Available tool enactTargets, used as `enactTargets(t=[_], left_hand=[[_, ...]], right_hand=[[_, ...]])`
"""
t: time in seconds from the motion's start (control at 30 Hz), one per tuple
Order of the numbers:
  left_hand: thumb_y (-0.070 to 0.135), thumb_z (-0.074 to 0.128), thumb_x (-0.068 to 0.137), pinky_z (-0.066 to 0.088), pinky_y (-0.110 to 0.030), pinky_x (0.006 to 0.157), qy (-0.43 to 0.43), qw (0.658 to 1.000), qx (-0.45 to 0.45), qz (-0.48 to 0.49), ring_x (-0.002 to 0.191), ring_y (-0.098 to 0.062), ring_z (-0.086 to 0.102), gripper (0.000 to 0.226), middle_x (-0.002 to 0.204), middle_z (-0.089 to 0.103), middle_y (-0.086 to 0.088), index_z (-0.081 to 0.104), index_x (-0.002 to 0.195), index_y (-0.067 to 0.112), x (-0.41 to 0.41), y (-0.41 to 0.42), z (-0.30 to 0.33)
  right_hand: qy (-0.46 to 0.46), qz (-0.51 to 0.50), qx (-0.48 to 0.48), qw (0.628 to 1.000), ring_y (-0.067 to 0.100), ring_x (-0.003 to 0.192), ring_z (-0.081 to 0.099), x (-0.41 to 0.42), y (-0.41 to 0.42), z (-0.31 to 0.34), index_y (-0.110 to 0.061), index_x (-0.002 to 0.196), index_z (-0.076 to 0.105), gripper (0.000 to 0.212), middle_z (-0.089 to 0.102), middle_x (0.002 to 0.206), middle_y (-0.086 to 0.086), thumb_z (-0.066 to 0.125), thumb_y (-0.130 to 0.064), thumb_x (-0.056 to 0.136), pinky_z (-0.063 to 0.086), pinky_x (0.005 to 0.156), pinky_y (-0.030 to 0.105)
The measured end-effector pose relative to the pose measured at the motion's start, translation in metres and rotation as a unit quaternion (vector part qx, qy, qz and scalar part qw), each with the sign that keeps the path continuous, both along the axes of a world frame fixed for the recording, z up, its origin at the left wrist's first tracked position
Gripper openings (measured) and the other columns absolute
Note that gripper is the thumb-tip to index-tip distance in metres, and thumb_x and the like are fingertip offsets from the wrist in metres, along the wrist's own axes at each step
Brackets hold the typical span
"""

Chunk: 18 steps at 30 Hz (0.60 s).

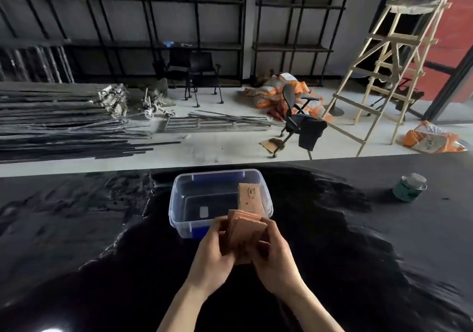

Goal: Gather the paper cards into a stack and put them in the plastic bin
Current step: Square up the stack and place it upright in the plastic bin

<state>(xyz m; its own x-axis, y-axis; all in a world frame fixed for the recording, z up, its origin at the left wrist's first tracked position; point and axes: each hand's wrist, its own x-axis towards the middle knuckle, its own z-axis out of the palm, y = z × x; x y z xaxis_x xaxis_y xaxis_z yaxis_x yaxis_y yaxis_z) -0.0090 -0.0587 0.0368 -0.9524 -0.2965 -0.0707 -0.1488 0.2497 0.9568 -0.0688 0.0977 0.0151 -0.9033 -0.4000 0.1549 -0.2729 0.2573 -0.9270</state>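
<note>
Both hands up over glossy black table [102,267], near side of clear plastic bin w/ blue handles [179,203]. My left hand [213,252] & right hand [272,257] pinch a fanned stack of tan paper cards [247,229] betw. them, fingers closed on its edges. One more tan card [249,196] leans inside bin, rt side. Green tin w/ silver lid [409,187] sits well apart, far rt.

The cards [245,232] look like matt brown paper, slightly rough. The bin [179,211] is clear, smooth plastic with glossy blue clips. The bench [128,267] carries a glossy black sheet, wrinkled and reflective. The tin [409,187] has a shiny metal lid. The ladder [384,58] is bare, unfinished wood.
</note>
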Motion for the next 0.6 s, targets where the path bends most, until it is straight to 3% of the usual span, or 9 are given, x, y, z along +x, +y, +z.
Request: enactTargets(t=[0.1,0.23,0.3,0.37,0.47,0.5,0.53,0.6], left_hand=[[-0.019,0.062,0.082,0.052,-0.006,0.082,0.008,0.999,0.020,0.028,0.104,0.006,0.069,0.060,0.108,0.076,0.005,0.061,0.121,0.028,0.025,-0.019,-0.003],[-0.025,0.054,0.081,0.059,-0.023,0.089,0.021,0.997,0.071,0.032,0.110,-0.012,0.072,0.064,0.114,0.075,-0.002,0.057,0.124,0.023,0.045,-0.033,-0.018],[-0.023,0.053,0.084,0.063,-0.032,0.083,0.013,0.990,0.141,0.024,0.107,-0.022,0.074,0.061,0.119,0.072,-0.014,0.054,0.126,0.021,0.046,-0.033,-0.024],[-0.003,0.059,0.085,0.064,-0.036,0.077,0.024,0.976,0.210,0.041,0.105,-0.027,0.074,0.051,0.121,0.070,-0.016,0.053,0.128,0.023,0.048,-0.029,-0.025],[0.034,0.058,0.088,0.063,-0.047,0.076,0.052,0.949,0.286,0.121,0.099,-0.033,0.073,0.040,0.116,0.073,-0.019,0.062,0.125,0.018,0.048,-0.019,-0.023],[0.043,0.054,0.093,0.063,-0.053,0.077,0.053,0.940,0.299,0.158,0.096,-0.037,0.073,0.042,0.111,0.074,-0.023,0.065,0.120,0.012,0.044,-0.015,-0.022],[0.046,0.049,0.098,0.063,-0.052,0.076,0.050,0.935,0.295,0.193,0.091,-0.039,0.073,0.045,0.104,0.075,-0.026,0.068,0.112,0.007,0.039,-0.011,-0.021],[0.036,0.042,0.107,0.061,-0.032,0.063,0.048,0.935,0.245,0.250,0.080,-0.035,0.072,0.045,0.089,0.075,-0.023,0.065,0.097,-0.002,0.028,-0.006,-0.021]], right_hand=[[0.004,0.027,0.006,1.000,0.016,0.106,0.075,0.019,-0.026,-0.003,-0.038,0.127,0.052,0.062,0.075,0.115,-0.004,0.059,0.010,0.089,0.065,0.086,0.036],[-0.025,0.051,-0.011,0.998,0.020,0.112,0.073,0.040,-0.047,-0.016,-0.024,0.135,0.054,0.059,0.074,0.121,0.000,0.059,0.008,0.086,0.063,0.091,0.043],[-0.095,0.054,-0.067,0.992,0.023,0.114,0.072,0.044,-0.048,-0.016,-0.023,0.135,0.055,0.059,0.074,0.123,0.006,0.057,0.006,0.084,0.063,0.092,0.039],[-0.177,0.053,-0.138,0.973,0.025,0.114,0.071,0.044,-0.048,-0.012,-0.023,0.131,0.061,0.052,0.074,0.121,0.010,0.054,-0.003,0.083,0.061,0.092,0.039],[-0.242,0.043,-0.223,0.943,0.035,0.119,0.068,0.049,-0.050,-0.001,-0.017,0.126,0.068,0.032,0.075,0.123,0.015,0.044,-0.021,0.105,0.053,0.104,0.054],[-0.273,0.029,-0.242,0.931,0.037,0.117,0.069,0.050,-0.053,0.001,-0.013,0.124,0.070,0.041,0.076,0.121,0.017,0.036,-0.030,0.109,0.053,0.103,0.054],[-0.307,0.007,-0.258,0.916,0.038,0.115,0.071,0.051,-0.057,0.003,-0.010,0.121,0.071,0.051,0.077,0.118,0.019,0.030,-0.038,0.110,0.054,0.100,0.052],[-0.349,-0.048,-0.281,0.893,0.036,0.104,0.075,0.050,-0.065,0.003,-0.003,0.114,0.071,0.065,0.078,0.111,0.023,0.028,-0.051,0.108,0.058,0.090,0.045]])
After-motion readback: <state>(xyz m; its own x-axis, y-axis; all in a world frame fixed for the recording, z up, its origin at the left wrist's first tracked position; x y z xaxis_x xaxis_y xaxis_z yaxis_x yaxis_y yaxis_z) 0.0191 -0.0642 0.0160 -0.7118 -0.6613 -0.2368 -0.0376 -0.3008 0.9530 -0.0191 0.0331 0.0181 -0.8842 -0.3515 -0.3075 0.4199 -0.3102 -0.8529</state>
